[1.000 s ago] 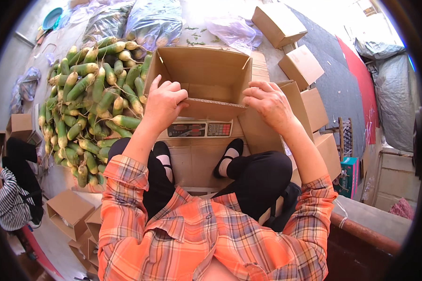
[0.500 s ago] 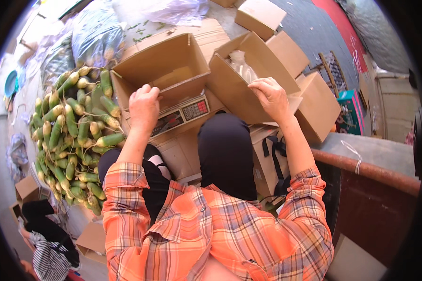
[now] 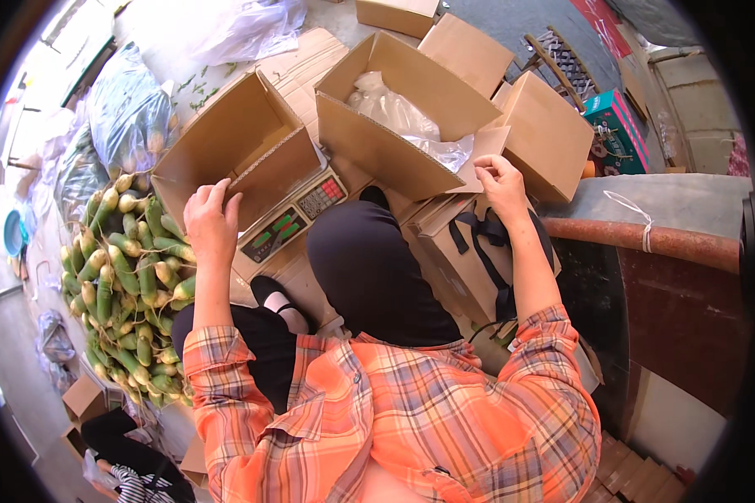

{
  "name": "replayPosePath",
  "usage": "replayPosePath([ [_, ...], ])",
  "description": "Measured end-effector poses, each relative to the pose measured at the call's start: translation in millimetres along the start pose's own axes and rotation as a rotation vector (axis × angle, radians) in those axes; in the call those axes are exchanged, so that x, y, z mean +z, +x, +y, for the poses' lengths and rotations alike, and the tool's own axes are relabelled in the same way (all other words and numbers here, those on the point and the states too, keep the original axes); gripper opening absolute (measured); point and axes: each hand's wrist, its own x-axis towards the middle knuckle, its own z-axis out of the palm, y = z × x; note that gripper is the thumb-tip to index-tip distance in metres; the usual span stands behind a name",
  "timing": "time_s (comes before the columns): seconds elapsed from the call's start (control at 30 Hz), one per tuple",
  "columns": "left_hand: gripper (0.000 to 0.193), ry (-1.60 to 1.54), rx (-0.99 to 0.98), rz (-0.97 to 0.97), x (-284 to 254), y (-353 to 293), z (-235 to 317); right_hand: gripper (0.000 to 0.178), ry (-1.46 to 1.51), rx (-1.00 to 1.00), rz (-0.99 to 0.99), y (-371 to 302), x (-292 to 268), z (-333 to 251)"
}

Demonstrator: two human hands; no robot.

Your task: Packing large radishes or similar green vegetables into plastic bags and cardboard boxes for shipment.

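Note:
My left hand [image 3: 212,222] is over the near rim of an open cardboard box [image 3: 281,168], its thumb apart from its fingers and nothing seen in it. That box sits on a scale [image 3: 298,220] with a keypad and green-lit display. My right hand [image 3: 503,191] is beside a second open carton [image 3: 386,126], near its side flap, with fingers loosely bent and no object visible between them. Clear plastic bags [image 3: 398,109] lie inside this carton. A heap of green radishes [image 3: 130,272] with pale ends lies to the left of my left hand.
More cartons [image 3: 549,134] stand at the right, by a teal and pink box [image 3: 617,126] and a small woven stool [image 3: 558,67]. A black-strapped carton [image 3: 445,260] is beside my knee. Filled plastic bags [image 3: 130,105] stand behind the radishes. Another person [image 3: 134,461] is at lower left.
The whole view has shifted, bringing the boxes further left in the picture. My right hand has come away from the second carton's rim to its flap side. My left hand's fingers have spread.

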Motion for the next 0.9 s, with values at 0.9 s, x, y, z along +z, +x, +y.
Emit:
replayPosePath([
  [0.9, 0.023, -0.113, 0.000, 0.099, -13.8, 9.4, 10.6, 0.026, -0.479, 0.158, -0.215, 128.2, 11.7, 36.5],
])
